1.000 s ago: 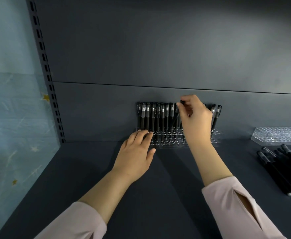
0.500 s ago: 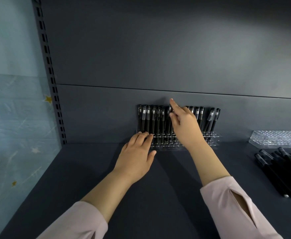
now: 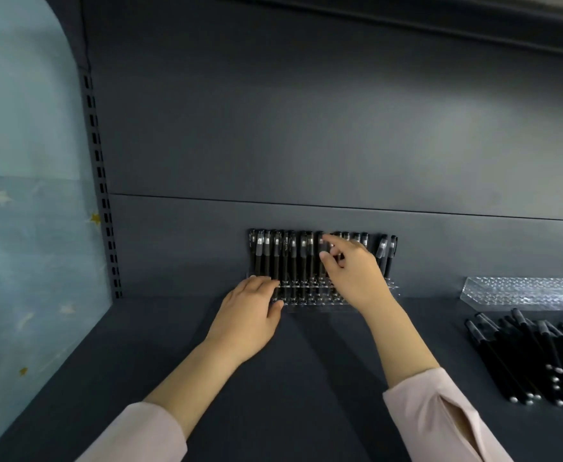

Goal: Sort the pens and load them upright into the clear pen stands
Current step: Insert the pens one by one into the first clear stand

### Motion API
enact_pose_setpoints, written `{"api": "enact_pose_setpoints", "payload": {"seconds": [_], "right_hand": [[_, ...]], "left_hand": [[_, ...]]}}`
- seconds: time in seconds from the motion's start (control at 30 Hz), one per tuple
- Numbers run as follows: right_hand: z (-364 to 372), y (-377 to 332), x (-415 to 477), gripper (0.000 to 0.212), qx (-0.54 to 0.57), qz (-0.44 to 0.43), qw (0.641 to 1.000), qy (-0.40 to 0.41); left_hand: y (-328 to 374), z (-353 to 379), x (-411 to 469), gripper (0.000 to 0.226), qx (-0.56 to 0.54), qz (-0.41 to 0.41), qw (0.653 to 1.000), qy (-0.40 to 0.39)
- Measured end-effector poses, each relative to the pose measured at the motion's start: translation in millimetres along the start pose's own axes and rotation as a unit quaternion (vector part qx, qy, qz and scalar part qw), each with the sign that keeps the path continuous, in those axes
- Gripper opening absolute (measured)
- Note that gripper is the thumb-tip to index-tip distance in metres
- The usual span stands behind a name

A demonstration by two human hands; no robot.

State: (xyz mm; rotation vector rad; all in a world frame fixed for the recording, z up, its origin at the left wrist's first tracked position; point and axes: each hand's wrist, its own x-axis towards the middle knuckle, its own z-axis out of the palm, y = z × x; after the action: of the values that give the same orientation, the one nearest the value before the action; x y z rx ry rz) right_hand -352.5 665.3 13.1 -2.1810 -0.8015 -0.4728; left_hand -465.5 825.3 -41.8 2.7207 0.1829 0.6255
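While my left hand (image 3: 249, 317) lies flat on the clear plastic pen stand (image 3: 310, 297), my right hand (image 3: 353, 278) touches its upright black pens (image 3: 276, 258), grip unclear.

upright black pens (image 3: 283, 258), clear stand (image 3: 310, 296), loose pens (image 3: 523, 358)

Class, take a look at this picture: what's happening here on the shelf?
A person is filling a clear pen stand at the back of a dark shelf; a row of black pens stands upright in it. The left hand rests flat on the stand's left end, while fingers of the right hand touch a pen mid-row; whether they pinch it is unclear. To the right, a second clear stand shows no pens, with loose pens lying before it.
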Motion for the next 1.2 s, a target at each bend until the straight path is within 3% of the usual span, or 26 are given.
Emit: {"api": "enact_pose_setpoints", "payload": {"seconds": [0.13,0.33,0.47,0.67,0.83,1.03,1.2], "right_hand": [[-46.2,46.8,-10.5,0.036,-0.034,0.024,0.999,-0.008],[-123.9,138.8,-29.2,0.024,-0.055,0.063,0.996,0.0],[-165.9,196.1,-42.6,0.016,-0.04,0.069,0.997,-0.019],[-207.4,252.5,-56.3,0.015,-0.024,0.07,0.991,-0.109],[-211.9,263.8,-50.9,0.018,-0.003,0.076,0.989,-0.125],[-209.2,269.7,-48.0,0.021,0.053,0.085,0.989,-0.106],[-214.0,274.4,-45.6,0.03,0.109,0.119,0.986,-0.038]], "left_hand": [[49.3,8.7,6.3,0.037,-0.043,-0.041,0.998,0.034],[155.4,71.5,17.0,0.039,-0.105,-0.056,0.993,-0.023],[229.1,118.5,25.6,0.051,-0.127,-0.077,0.985,-0.089],[310.4,159.0,40.1,0.083,-0.049,-0.119,0.984,-0.125],[341.0,172.6,46.3,0.097,0.002,-0.142,0.981,-0.131],[351.5,176.9,56.6,0.086,-0.038,-0.194,0.969,-0.147],[346.7,174.9,57.8,0.079,-0.078,-0.213,0.963,-0.148]]}}
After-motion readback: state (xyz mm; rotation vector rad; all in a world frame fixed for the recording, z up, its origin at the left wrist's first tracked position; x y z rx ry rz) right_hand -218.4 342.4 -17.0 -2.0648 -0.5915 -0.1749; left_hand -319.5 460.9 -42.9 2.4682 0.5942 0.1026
